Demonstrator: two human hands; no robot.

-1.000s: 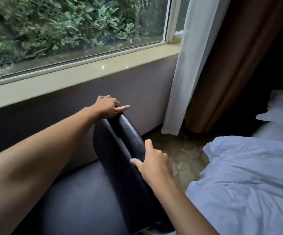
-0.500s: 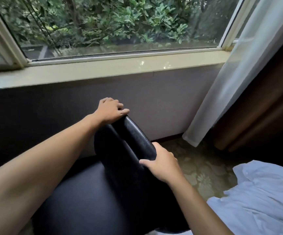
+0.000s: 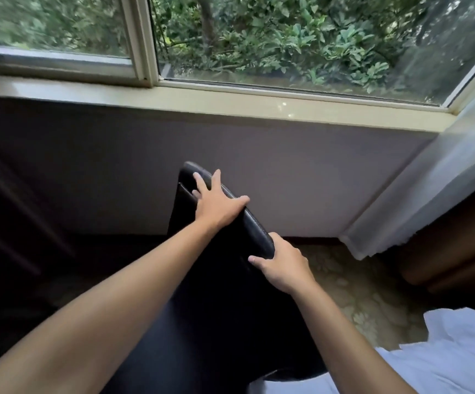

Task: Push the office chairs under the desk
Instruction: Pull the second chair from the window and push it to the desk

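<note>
You're holding the chair (image 3: pixel 230 280) by its backrest top edge, which is running diagonally away from you: left hand (image 3: pixel 216 203) lying flat with fingers spread at the far end, right hand (image 3: pixel 283 265) gripping the near end; no counter showing.

Chair back (image 3: pixel 254 228): black leather-like covering, smooth, slight sheen along the stitched top edge. Window sill (image 3: pixel 230 105): cream, polished, glossy, showed small light reflections. Wall (image 3: pixel 287 172) below it: matt, painted, even. Curtain (image 3: pixel 429 194): thin white cloth, semi-sheer. Floor (image 3: pixel 358 294): patterned, dull finish. Bedding (image 3: pixel 458 351): white cloth, creased, matt.
</note>
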